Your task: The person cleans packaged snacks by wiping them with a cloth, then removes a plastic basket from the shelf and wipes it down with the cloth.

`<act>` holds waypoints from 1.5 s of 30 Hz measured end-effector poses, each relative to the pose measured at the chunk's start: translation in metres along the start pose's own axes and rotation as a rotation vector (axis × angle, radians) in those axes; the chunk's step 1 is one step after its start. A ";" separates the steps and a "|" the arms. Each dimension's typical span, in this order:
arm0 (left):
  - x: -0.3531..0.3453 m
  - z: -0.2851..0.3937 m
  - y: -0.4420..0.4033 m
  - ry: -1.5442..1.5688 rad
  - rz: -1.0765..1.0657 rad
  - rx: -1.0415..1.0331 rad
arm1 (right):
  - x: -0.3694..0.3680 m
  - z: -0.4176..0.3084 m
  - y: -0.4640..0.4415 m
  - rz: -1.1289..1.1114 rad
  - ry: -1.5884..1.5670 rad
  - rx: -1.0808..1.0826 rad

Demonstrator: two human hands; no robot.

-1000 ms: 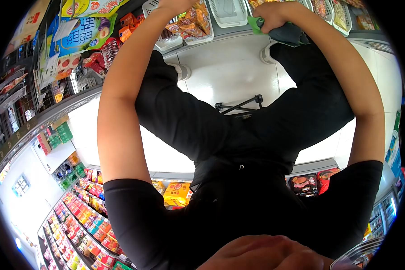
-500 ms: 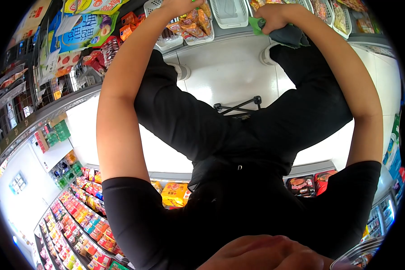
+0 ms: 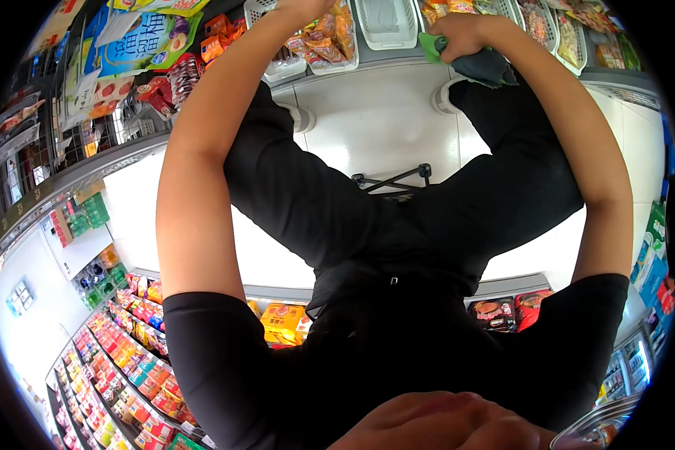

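Note:
My right hand (image 3: 461,36) is closed around a grey-green cloth (image 3: 486,67), which hangs down at the shelf's front edge. Beside that hand is a white plastic basket (image 3: 388,39), with orange snack packets behind the fingers. My left hand (image 3: 304,9) reaches to the top edge of the view, above a white basket (image 3: 337,66) of orange-wrapped snacks (image 3: 328,43). Its fingers are cut off by the frame, so what they touch is hidden.
Wire racks with a blue snack bag (image 3: 139,45) and red packets stand at the left. My knees are apart over the white tiled floor (image 3: 382,112), with a folding stool's legs (image 3: 394,178) beneath. Behind me are shelves of packaged goods (image 3: 127,352).
The view has shifted slightly, so the shelf sits a little lower. My left hand has moved up and right toward the frame edge. My right hand keeps the cloth at nearly the same spot.

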State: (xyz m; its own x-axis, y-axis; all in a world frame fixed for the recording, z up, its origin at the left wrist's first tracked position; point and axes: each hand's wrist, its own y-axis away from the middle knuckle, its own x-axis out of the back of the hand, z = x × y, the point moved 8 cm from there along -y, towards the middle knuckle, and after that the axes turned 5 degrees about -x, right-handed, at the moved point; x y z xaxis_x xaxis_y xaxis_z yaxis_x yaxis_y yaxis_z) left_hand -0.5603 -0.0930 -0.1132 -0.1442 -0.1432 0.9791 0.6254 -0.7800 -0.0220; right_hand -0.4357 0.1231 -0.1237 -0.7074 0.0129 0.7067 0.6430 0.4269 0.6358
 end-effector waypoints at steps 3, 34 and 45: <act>0.005 0.012 -0.002 -0.045 0.015 -0.051 | -0.002 -0.001 0.000 -0.027 -0.034 0.028; -0.031 -0.009 -0.005 -0.087 -0.256 0.000 | 0.000 0.000 0.003 -0.015 -0.006 -0.013; -0.004 0.020 0.007 -0.214 -0.091 -0.100 | -0.012 0.004 -0.005 -0.005 0.015 0.023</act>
State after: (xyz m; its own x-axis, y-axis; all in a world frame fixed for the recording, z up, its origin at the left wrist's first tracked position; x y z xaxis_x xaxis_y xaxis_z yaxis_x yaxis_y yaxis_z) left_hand -0.5400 -0.0853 -0.1128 -0.0241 0.0541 0.9982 0.5364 -0.8419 0.0586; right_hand -0.4317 0.1241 -0.1369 -0.7058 -0.0024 0.7084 0.6329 0.4472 0.6320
